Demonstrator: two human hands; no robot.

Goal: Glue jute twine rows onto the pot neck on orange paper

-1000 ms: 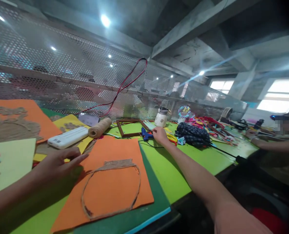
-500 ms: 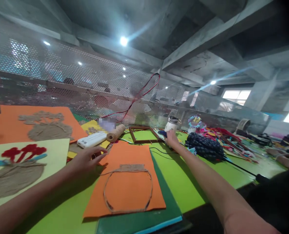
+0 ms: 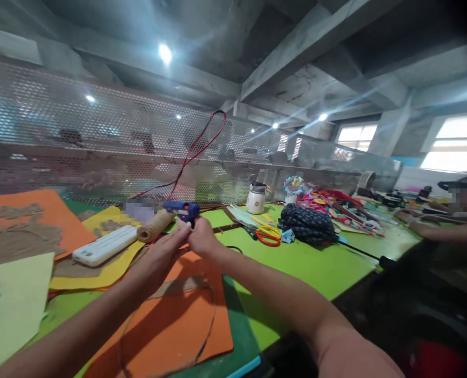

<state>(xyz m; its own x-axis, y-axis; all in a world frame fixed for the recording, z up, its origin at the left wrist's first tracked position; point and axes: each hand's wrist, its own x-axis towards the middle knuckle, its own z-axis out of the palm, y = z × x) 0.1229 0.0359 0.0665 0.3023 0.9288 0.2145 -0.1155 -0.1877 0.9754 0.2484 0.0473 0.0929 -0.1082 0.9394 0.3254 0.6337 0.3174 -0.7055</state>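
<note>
My right hand (image 3: 202,239) is closed round the handle of a blue glue gun (image 3: 183,208), held up above the orange sheet (image 3: 178,320). My left hand (image 3: 160,257) reaches up beside it, and its fingertips touch the gun just under the barrel. A loop of jute twine (image 3: 201,336) lies glued on the orange sheet below both arms. The orange sheet rests on a dark green sheet (image 3: 239,336) on the bright green table (image 3: 308,262).
A twine spool (image 3: 154,226) and a white power bank (image 3: 105,245) lie on yellow paper at left. Scissors with red and yellow handles (image 3: 268,234), a white jar (image 3: 255,198) and a dark patterned cloth (image 3: 308,223) sit right of centre. Another person's arm (image 3: 434,230) rests at far right. Perforated metal screen behind.
My right hand has picked the blue glue gun up from the far side of the table and brought it back over the orange sheet. My left hand has risen off the table to meet it.
</note>
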